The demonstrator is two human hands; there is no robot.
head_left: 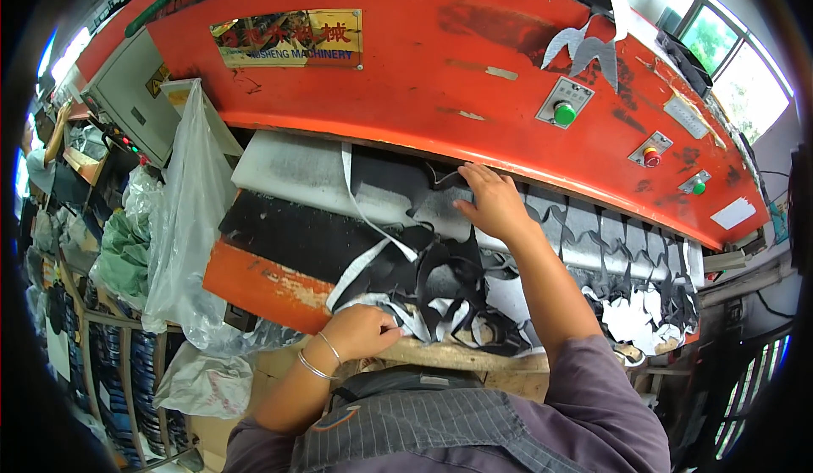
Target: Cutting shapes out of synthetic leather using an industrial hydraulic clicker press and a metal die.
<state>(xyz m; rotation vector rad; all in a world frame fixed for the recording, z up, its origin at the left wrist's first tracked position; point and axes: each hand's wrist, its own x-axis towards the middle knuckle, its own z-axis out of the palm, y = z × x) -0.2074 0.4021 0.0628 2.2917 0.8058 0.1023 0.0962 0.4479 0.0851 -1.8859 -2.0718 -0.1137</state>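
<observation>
My right hand (493, 204) reaches to the gap beneath the red press beam (406, 75). Its fingers are stretched out, lying on the black sheet material (385, 175), with the thumb apart. That sheet is cut into a wavy edge and lies on a white pad (288, 172). Down at the front edge, my left hand (362, 331) is closed, fingers curled, beside a heap of black and white cut-out scraps (449, 282). What it grips, if anything, is hidden. A narrow white strip (360, 270) curves from the pad down to near this hand.
Green buttons (564, 114) and a red button (651, 157) sit on the beam's front. More scraps (639, 316) hang at the right. Clear plastic sheeting (188, 219) drapes at the left by a grey control cabinet (131, 92). Another person (42, 168) is at far left.
</observation>
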